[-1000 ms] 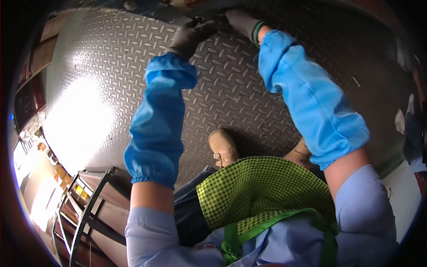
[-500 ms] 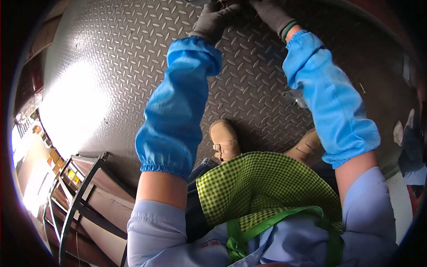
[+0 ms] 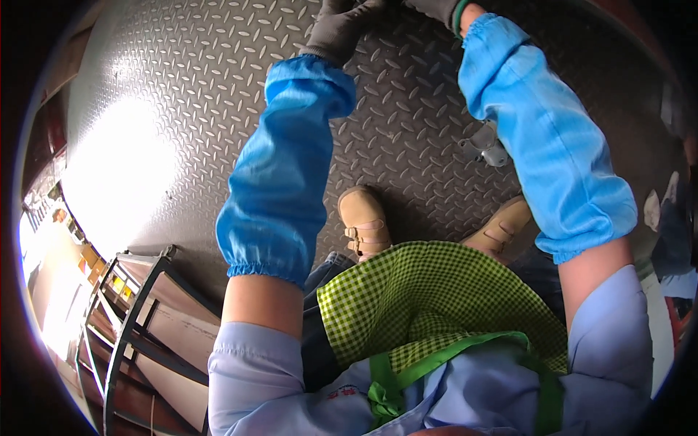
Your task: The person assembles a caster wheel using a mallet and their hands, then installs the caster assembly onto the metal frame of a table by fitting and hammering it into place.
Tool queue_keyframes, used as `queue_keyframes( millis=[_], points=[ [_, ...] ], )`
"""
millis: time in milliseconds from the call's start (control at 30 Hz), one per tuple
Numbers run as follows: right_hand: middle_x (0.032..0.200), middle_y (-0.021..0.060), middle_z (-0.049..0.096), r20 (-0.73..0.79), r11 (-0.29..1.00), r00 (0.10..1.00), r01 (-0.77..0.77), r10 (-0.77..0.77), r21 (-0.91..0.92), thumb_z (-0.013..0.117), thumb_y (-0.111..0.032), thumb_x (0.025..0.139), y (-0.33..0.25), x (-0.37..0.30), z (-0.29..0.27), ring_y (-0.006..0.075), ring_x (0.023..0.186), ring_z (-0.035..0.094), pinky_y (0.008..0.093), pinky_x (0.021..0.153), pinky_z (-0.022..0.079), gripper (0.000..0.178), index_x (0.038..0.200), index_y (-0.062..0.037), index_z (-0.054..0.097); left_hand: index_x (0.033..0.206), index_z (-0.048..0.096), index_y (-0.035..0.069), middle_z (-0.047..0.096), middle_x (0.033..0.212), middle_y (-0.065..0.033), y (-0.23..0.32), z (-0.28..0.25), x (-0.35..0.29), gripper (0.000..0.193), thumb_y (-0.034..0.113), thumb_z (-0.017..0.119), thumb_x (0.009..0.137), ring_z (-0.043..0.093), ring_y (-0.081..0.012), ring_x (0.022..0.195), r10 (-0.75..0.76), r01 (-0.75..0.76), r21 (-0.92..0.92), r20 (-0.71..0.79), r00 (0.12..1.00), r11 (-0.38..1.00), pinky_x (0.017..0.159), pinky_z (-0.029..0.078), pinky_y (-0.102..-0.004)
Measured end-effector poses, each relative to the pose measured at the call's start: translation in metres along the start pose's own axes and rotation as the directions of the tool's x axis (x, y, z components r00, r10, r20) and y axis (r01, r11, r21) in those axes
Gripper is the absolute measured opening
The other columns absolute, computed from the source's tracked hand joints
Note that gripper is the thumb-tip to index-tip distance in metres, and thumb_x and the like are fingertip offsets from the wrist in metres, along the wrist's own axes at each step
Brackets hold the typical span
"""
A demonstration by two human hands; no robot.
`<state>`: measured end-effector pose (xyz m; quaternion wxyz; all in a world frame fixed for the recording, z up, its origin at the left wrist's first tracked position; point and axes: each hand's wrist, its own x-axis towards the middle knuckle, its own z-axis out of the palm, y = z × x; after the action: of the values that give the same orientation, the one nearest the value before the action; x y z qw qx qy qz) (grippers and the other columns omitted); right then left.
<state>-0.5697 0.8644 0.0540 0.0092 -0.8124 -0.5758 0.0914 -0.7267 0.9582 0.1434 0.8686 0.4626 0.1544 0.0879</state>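
Both my arms stretch out to the top edge over a dark diamond-plate metal floor point(image 3: 407, 123). My left hand point(image 3: 340, 30), in a grey glove, is at the top middle; its thumb side shows, while the fingertips run past the edge. To its right, my right hand point(image 3: 438, 9) shows only the glove's back and green cuff. Whatever either hand holds or touches lies out of view. A small grey metal part point(image 3: 491, 147), rounded with lobes, rests on the plate beside my right forearm. Bright blue sleeve covers wrap both forearms.
A black metal frame rack point(image 3: 131, 327) with pale panels stands at the lower left. My tan shoes point(image 3: 363, 218) are on the plate below a green checked apron point(image 3: 436, 291). At the right rim, another person's legs point(image 3: 672, 240) show partly.
Both hands have shifted farther up, past the top edge, so less of the gloves shows. The metal part is now less covered by my right sleeve.
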Motion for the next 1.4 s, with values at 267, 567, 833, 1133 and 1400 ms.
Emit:
queue_keyframes(
  millis=[267,567,833,1133,1400],
  points=[
    [0.109,0.0206,0.057,-0.211,0.975,0.975,0.113,-0.072,0.190,0.041,-0.011,0.084,-0.022,0.000,0.029,0.0261,0.095,0.059,0.0360,0.081,0.046,0.030,0.109,-0.0049,0.057,0.115,0.050,0.003,0.059,0.102,-0.0059,0.007,-0.015,-0.008,0.037,0.008,0.063,0.081,0.057,-0.0181,0.094,0.030,-0.028,-0.029,0.105,0.994,0.999,0.082,0.046,-0.0313],
    [0.120,0.0204,0.051,-0.572,0.980,0.820,0.112,0.001,0.163,0.028,-0.014,0.090,-0.035,-0.013,-0.005,0.0322,0.111,0.049,0.0394,0.096,0.038,0.037,0.116,-0.0049,0.053,0.123,0.040,0.007,0.056,0.108,-0.0073,0.011,-0.003,-0.008,0.052,0.002,0.065,0.077,0.057,-0.0202,0.095,-0.059,0.070,0.066,-0.166,0.984,0.995,0.079,0.048,-0.0329],
    [0.100,0.0246,0.058,0.026,0.990,0.998,-0.068,0.065,0.123,0.030,-0.011,0.086,-0.015,-0.012,-0.011,0.0357,0.094,0.057,0.0426,0.086,0.043,0.031,0.097,-0.0046,0.059,0.118,0.043,0.006,0.058,0.102,-0.0079,0.007,0.002,0.004,0.046,0.003,0.064,0.078,0.058,-0.0207,0.090,-0.039,0.040,0.004,-0.103,0.994,0.999,0.075,0.049,-0.0334],
    [0.111,0.0232,0.056,0.011,0.996,0.997,-0.072,0.071,0.057,0.031,-0.010,0.088,-0.026,0.009,-0.002,0.0324,0.103,0.055,0.0399,0.092,0.042,0.034,0.112,0.0008,0.052,0.118,0.044,0.005,0.058,0.106,-0.0086,0.007,-0.012,0.000,0.045,0.004,0.065,0.078,0.056,-0.0211,0.098,0.001,0.014,0.109,-0.136,0.991,0.994,0.083,0.047,-0.0318],
    [0.112,0.0234,0.056,-0.587,0.992,0.803,-0.044,0.103,0.115,0.034,-0.011,0.086,-0.012,0.015,0.038,0.0312,0.108,0.052,0.0404,0.096,0.038,0.033,0.107,-0.0040,0.059,0.116,0.045,0.005,0.059,0.098,-0.0077,0.002,0.008,0.009,0.042,0.008,0.064,0.079,0.060,-0.0208,0.083,-0.010,0.016,0.052,-0.105,0.994,0.999,0.074,0.050,-0.0309]
  ],
)
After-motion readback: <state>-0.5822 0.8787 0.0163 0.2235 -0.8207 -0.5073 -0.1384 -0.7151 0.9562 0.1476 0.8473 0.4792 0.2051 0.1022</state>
